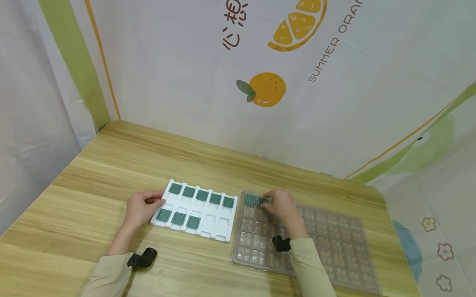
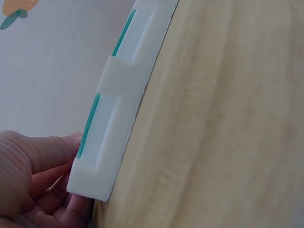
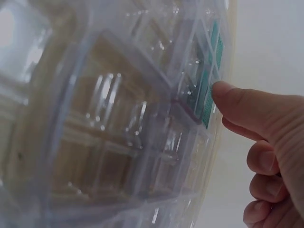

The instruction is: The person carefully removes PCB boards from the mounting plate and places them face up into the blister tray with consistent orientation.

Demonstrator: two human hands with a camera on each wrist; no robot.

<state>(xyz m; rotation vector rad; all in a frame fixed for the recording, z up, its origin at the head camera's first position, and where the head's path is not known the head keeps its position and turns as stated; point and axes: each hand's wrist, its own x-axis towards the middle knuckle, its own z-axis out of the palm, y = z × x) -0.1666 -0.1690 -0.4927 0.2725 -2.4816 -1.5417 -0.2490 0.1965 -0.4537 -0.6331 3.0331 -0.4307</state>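
Note:
My left hand [image 1: 139, 210] grips the left edge of a white plastic tray [image 1: 202, 208], thumb at the top rim and fingers curled at its end in the left wrist view. Green circuit boards [image 1: 178, 218] fill the tray's far row. Three more lie in its near row, where the two rightmost slots are bare. To the right lies a clear blister tray [image 1: 328, 242]. Over its far left corner, my right hand [image 1: 281, 206] pinches a small green board [image 3: 207, 102] between thumb and forefinger at a compartment. Another green board [image 1: 250, 199] sits in the compartment just left of it.
Both trays lie side by side on a wooden table [image 1: 187, 280], a narrow gap between them. A printed white curtain [image 1: 177, 63] hangs behind the table's far edge, with more curtain at both sides. Each wrist carries a black camera mount [image 1: 143, 258].

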